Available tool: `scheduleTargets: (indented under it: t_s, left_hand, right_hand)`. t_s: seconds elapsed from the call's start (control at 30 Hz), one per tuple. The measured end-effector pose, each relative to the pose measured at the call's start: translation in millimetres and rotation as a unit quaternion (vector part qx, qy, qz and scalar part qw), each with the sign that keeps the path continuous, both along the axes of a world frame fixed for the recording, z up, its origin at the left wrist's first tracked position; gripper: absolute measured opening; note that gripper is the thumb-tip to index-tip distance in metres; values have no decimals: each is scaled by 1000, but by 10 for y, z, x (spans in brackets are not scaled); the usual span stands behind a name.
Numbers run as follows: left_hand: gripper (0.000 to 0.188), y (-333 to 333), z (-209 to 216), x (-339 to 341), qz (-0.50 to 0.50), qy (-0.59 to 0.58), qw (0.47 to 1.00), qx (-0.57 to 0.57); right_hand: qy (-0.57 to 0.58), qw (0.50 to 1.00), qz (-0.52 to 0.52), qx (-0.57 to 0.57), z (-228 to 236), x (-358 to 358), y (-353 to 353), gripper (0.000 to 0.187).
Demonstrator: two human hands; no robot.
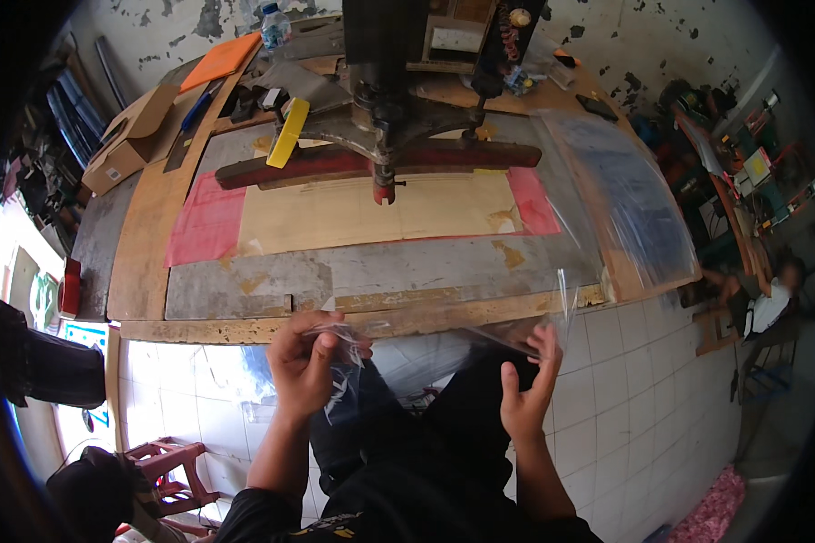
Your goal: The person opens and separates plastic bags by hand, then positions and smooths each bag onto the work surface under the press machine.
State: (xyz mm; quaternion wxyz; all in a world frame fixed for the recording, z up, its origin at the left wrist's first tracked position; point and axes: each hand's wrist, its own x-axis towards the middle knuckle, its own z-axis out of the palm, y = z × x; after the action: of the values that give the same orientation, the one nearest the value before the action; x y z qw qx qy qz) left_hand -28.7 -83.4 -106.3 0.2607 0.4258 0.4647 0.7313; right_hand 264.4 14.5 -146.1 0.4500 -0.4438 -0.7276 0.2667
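A clear plastic sheet stretches between my hands above my lap, just off the table's front edge. My left hand is closed on its crumpled left end, with fingers curled around the film. At the other end, my right hand grips the film with its fingers, while the thumb stands apart. One corner of the sheet sticks up above the right fingers. Ahead on the grey metal bed lies a beige pad with pink-red ends. Over the pad hangs a press head with a dark red bar.
A stack of clear plastic sheets lies on the table's right side. At the left stand a cardboard box and a roll of yellow tape. A red stool is at the lower left. Another person sits at the far right.
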Motion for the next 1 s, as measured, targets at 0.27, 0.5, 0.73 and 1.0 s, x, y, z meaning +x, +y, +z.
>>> scheduleTargets:
  t_s: [0.27, 0.5, 0.73, 1.0]
  left_hand:
    - [31, -118, 27, -135, 26, 72, 995, 71]
    - [24, 10, 220, 124, -121, 56, 989, 65]
    - [16, 71, 425, 221, -96, 178, 977, 65]
    - [38, 69, 309, 115, -265, -44, 961, 59]
  right_hand:
    - [414, 709, 544, -172, 140, 185, 295, 61]
    - [324, 686, 574, -307, 33, 35, 115, 60]
    - [312, 706, 563, -296, 334, -463, 91, 64]
    - [168, 823, 538, -72, 755, -412, 90, 84]
